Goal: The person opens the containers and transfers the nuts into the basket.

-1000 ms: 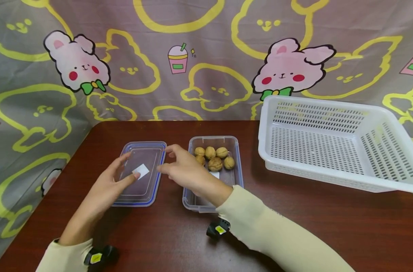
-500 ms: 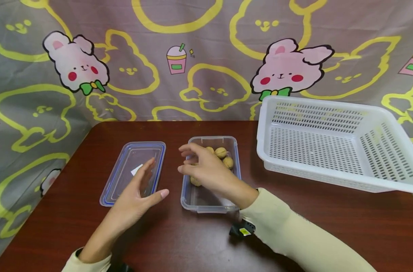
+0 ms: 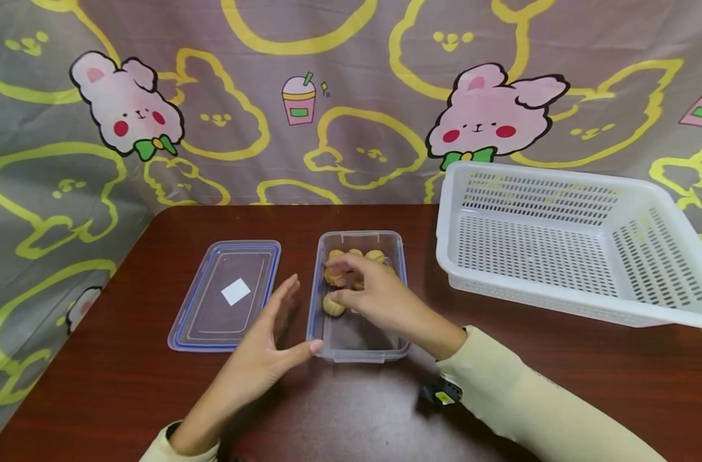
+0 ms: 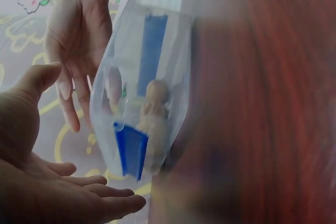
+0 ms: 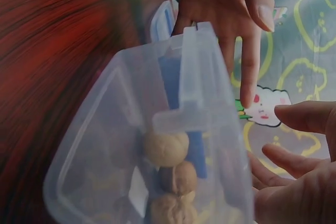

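Note:
A clear plastic food container (image 3: 362, 355) stands on the table with several walnuts (image 3: 333, 306) in it, mostly toward its far end. Over the container hovers my right hand (image 3: 385, 296), fingers loosely bent, nothing held; it hides some walnuts in the head view. My left hand (image 3: 258, 359) is spread beside the container's near left corner, its thumb tip close to the rim. In the right wrist view, walnuts (image 5: 167, 149) show through the cloudy wall, with the fingers above the side. A clear lid with a blue seal (image 3: 206, 324) lies flat to the left, bearing a white square label (image 3: 236, 292).
A large white perforated basket (image 3: 536, 292) sits at the right of the dark reddish-brown table (image 3: 351, 410). Behind the table hangs a cartoon-print cloth (image 3: 224, 179), which also runs along the left side.
Both hands have moved right, away from the lid. The right hand has come over the walnuts, and the left hand has reached the container's near left corner. Lid and container stay put.

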A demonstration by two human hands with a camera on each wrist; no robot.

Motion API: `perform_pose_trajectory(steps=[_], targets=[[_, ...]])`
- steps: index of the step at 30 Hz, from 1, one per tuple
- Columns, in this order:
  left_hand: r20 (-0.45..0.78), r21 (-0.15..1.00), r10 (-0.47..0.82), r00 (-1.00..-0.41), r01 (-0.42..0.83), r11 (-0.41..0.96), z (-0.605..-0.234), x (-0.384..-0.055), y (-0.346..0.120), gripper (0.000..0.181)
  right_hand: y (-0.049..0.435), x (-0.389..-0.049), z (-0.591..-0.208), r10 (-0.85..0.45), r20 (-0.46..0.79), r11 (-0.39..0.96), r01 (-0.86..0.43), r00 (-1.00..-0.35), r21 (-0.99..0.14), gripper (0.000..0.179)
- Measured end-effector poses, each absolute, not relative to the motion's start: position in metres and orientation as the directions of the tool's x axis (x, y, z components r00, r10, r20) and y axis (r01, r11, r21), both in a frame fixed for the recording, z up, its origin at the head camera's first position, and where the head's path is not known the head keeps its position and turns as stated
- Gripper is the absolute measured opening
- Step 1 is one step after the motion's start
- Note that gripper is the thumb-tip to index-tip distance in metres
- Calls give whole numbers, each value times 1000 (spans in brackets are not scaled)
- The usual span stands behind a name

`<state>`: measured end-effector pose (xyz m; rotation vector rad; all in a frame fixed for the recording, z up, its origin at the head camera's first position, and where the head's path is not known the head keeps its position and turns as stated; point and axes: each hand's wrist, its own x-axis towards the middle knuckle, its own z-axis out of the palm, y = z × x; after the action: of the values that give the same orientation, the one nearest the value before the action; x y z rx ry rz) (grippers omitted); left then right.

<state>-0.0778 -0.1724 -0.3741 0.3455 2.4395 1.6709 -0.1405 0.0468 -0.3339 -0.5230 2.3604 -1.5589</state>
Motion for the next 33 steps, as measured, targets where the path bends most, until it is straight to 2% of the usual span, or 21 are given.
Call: perform_pose_trajectory(steps=[10,15,23,33], targets=[[-2,948,271,-962,84,305,-388,-78,-155,112,58,-143,-345,-467,4,343,-185,-884,-921,38],[-41,958,268,-963,38,284,-392,-79,-147,119,56,-146,-350,-476,4,377,-208,-879,-902,38],[-87,923,230,-969,9,386,-395,-78,-142,127,50,-153,-361,-455,-49,460,-188,-889,-868,38],[-94,916,227,-969,5,401,-396,-76,-141,128,41,-155,-367,-443,-108,493,-141,-890,-859,39]])
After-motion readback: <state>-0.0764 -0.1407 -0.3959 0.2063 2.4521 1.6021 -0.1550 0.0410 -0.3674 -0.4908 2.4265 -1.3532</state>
